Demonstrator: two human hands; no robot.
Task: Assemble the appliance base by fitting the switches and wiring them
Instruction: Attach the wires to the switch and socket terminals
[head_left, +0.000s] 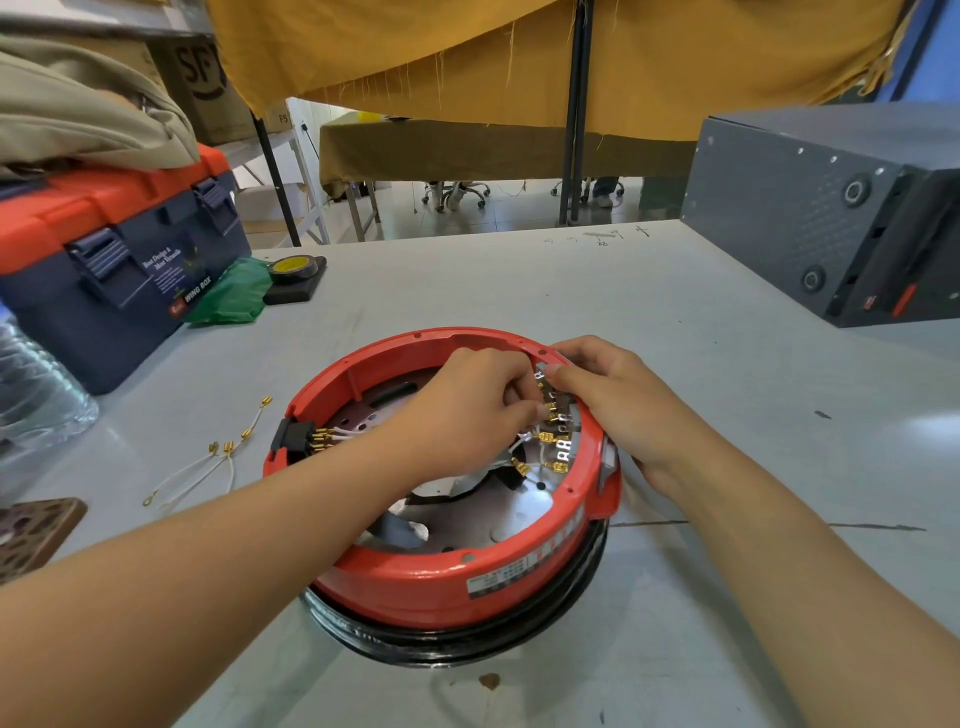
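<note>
A round red appliance base (415, 577) lies upside down on the table, a black ring under it. Inside its right wall sits a switch block (563, 441) with several metal tabs and gold connectors on white wires. My left hand (467, 410) reaches into the base, fingers pinched on a wire connector at the upper tabs. My right hand (618, 395) grips the rim beside the switch block, thumb pressing on its top. A black socket (298, 439) with gold pins sits in the left wall.
Loose white wires with gold terminals (218, 457) lie left of the base. A blue and orange toolbox (119, 260), green bag (234, 296) and tape roll (291, 267) stand back left. A grey machine (831, 208) stands at the right. A plastic bottle (36, 395) is at the left edge.
</note>
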